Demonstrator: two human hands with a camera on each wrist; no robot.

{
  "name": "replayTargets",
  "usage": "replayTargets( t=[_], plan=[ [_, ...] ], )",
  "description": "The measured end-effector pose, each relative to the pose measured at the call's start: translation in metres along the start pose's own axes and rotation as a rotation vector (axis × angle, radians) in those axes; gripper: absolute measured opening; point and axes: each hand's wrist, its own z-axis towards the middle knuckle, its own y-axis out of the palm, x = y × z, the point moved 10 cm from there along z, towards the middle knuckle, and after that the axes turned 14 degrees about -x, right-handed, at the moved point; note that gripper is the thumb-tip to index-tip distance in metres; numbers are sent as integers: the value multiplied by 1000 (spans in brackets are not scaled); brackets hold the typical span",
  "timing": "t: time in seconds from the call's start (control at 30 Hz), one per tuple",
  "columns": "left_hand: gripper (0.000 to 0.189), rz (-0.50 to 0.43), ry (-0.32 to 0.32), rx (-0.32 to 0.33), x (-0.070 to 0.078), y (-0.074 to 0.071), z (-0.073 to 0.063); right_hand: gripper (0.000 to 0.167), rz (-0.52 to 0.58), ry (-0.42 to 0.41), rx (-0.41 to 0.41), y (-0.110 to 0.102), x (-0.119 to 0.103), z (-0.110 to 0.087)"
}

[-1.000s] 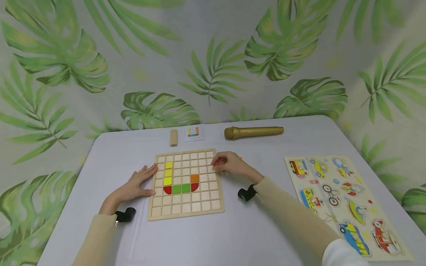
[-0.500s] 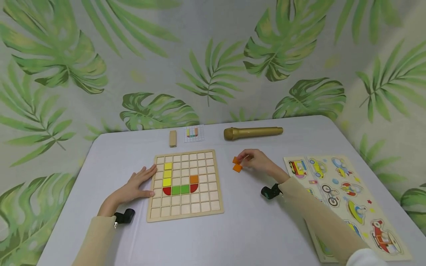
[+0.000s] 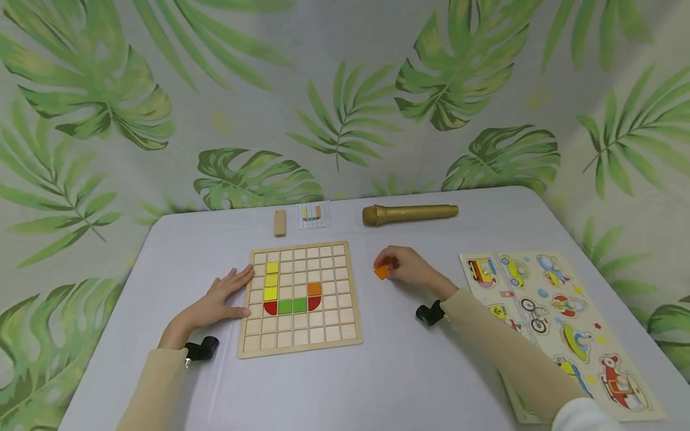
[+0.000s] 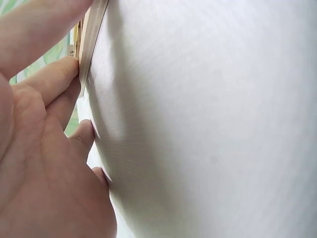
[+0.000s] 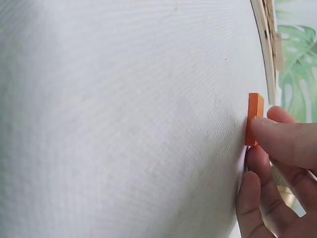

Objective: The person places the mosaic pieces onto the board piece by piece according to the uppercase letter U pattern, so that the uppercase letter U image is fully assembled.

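My left hand point(image 3: 218, 299) lies with fingers spread at the left edge of a wooden grid board point(image 3: 293, 354); its fingertips meet the frame in the left wrist view. On the board sit three yellow tiles point(image 3: 272, 280), two green tiles point(image 3: 293, 306), two rounded red tiles point(image 3: 315, 303) and one orange tile point(image 3: 314, 289). Right of the board, my right hand point(image 3: 406, 265) pinches a loose orange tile point(image 3: 381, 272) close over the table. In the right wrist view the thumb presses this orange tile point(image 5: 253, 111). A second loose orange tile is hidden by the fingers.
Behind the board are a small wooden block point(image 3: 280, 223), a pattern card point(image 3: 314, 215) and a gold microphone point(image 3: 409, 214). A vehicle peg puzzle point(image 3: 539, 281) lies at the right, partly under the right forearm. A leaf-print curtain point(image 3: 345, 120) hangs behind the white table.
The right hand moved from the board's right edge out to the loose orange tiles and now grips one, covering the other. The left hand and the board's tiles stayed put.
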Motion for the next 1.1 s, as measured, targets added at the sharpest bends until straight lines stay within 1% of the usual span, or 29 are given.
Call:
replayTargets(
  t=[0.17,0.3,0.47,0.6,0.7,0.77,0.8,0.87,1.0,1.03,1.1],
  plan=[
    [88,-7,2,-8,0,1,1,26,-37,14,6,1,1,-2],
    [88,-9,-4,-12,0,2,1,28,-30,5,15,2,1,-2],
    [88,-7,-11,-11,-1,2,-1,25,47,9,6,2,5,0],
    [89,-4,-23,-7,-1,1,-3,21,149,33,-9,3,4,5],
    [89,-4,-25,-7,0,0,-3,19,217,21,-24,4,-3,14],
    [89,-2,-23,-7,1,-1,-3,17,243,2,-34,7,-8,23],
    [88,-3,-19,-7,1,-1,-2,17,251,-6,-40,8,-16,25],
    [88,-1,-13,-7,1,-1,-2,17,265,-19,-55,15,-22,35],
    [88,-2,-11,-6,0,-1,-1,15,293,-14,-86,30,-37,54],
    [88,0,-13,-6,0,-1,-1,14,290,-13,-90,35,-36,60],
    [88,0,-16,-6,1,-2,-1,12,277,-17,-94,41,-45,69]
  ],
)
